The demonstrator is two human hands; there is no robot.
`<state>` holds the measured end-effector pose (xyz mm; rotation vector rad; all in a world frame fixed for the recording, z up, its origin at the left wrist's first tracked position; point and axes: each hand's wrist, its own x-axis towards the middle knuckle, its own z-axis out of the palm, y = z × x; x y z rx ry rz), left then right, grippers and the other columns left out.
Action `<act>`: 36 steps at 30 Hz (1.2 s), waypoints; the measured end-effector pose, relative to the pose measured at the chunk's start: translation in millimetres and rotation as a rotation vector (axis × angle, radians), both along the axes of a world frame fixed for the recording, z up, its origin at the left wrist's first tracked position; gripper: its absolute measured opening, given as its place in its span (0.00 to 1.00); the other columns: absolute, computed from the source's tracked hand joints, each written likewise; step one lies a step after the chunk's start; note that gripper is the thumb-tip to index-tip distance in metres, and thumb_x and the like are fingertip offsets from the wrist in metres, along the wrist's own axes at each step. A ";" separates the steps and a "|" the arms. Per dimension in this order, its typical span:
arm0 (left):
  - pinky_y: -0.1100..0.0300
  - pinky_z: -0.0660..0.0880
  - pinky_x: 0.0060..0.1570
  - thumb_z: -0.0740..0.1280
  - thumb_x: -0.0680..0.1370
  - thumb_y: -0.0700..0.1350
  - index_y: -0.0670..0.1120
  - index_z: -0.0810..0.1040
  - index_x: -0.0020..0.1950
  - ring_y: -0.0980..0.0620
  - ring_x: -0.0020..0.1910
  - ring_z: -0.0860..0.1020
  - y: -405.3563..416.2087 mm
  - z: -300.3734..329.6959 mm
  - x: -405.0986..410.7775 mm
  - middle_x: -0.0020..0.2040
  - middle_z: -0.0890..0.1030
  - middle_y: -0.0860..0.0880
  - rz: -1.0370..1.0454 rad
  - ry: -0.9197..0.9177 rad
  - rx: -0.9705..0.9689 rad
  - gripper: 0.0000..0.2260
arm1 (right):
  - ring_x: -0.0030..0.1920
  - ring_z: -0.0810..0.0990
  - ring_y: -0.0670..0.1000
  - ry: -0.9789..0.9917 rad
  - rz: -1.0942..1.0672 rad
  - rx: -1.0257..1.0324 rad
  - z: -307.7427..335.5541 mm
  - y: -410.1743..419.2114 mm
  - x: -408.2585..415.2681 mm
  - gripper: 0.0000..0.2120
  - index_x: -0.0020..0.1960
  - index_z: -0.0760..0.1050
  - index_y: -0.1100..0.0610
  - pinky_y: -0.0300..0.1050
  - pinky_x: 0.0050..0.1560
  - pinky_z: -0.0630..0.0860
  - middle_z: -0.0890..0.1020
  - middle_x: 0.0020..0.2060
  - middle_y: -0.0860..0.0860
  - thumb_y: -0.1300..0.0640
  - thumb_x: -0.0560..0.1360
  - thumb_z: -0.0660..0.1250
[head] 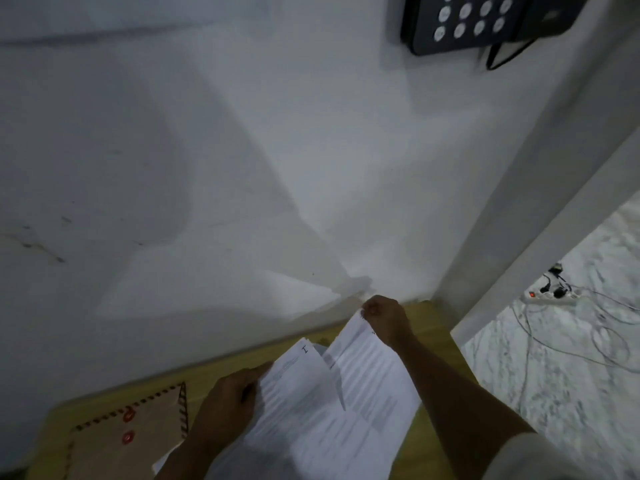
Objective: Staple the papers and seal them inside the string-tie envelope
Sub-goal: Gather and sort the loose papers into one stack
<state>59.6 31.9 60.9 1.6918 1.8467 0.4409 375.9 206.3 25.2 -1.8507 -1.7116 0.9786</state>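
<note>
Papers (pixel 322 410) held above the tabletop (pixel 429 327), near the wall corner. Left hand (pixel 228 403) grip pinches the sheaf's left edge; right hand (pixel 384 317) grip pinches one sheet's far corner, lifted apart. Envelope (pixel 128 441) lies flat to the left, just beside. No stapler in view. Risk: sheets splay, misalign or slip. Wall close ahead, tabletop edge at right; little room.
</note>
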 end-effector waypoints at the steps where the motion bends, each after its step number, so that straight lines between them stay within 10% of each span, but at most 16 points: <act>1: 0.74 0.72 0.46 0.62 0.79 0.40 0.67 0.79 0.63 0.69 0.44 0.80 -1.0 8.0 -1.6 0.42 0.78 0.78 -0.005 -0.012 0.039 0.23 | 0.40 0.84 0.42 0.071 0.024 0.033 19.8 -0.4 -3.2 0.09 0.40 0.80 0.42 0.49 0.43 0.83 0.85 0.37 0.42 0.56 0.74 0.74; 18: 0.61 0.79 0.42 0.60 0.77 0.40 0.63 0.75 0.71 0.62 0.40 0.79 -55.0 136.3 -63.4 0.42 0.78 0.63 -0.199 -0.104 0.580 0.26 | 0.37 0.80 0.42 0.392 0.182 0.228 246.1 -128.7 -103.9 0.06 0.48 0.85 0.61 0.32 0.38 0.72 0.87 0.41 0.53 0.58 0.77 0.73; 24: 0.58 0.78 0.37 0.58 0.78 0.44 0.63 0.72 0.73 0.60 0.38 0.76 -74.0 164.8 -75.6 0.41 0.76 0.61 -0.098 0.012 0.691 0.25 | 0.47 0.83 0.50 0.560 0.169 0.010 274.4 -168.9 -132.0 0.08 0.52 0.85 0.52 0.49 0.50 0.79 0.87 0.50 0.51 0.50 0.79 0.70; 36: 0.59 0.80 0.49 0.57 0.82 0.50 0.55 0.74 0.73 0.56 0.49 0.80 -93.6 190.6 -84.2 0.55 0.83 0.54 0.000 -0.045 0.742 0.20 | 0.50 0.87 0.54 0.491 0.221 0.136 302.4 -198.7 -167.2 0.08 0.53 0.86 0.54 0.48 0.54 0.83 0.88 0.49 0.50 0.55 0.75 0.74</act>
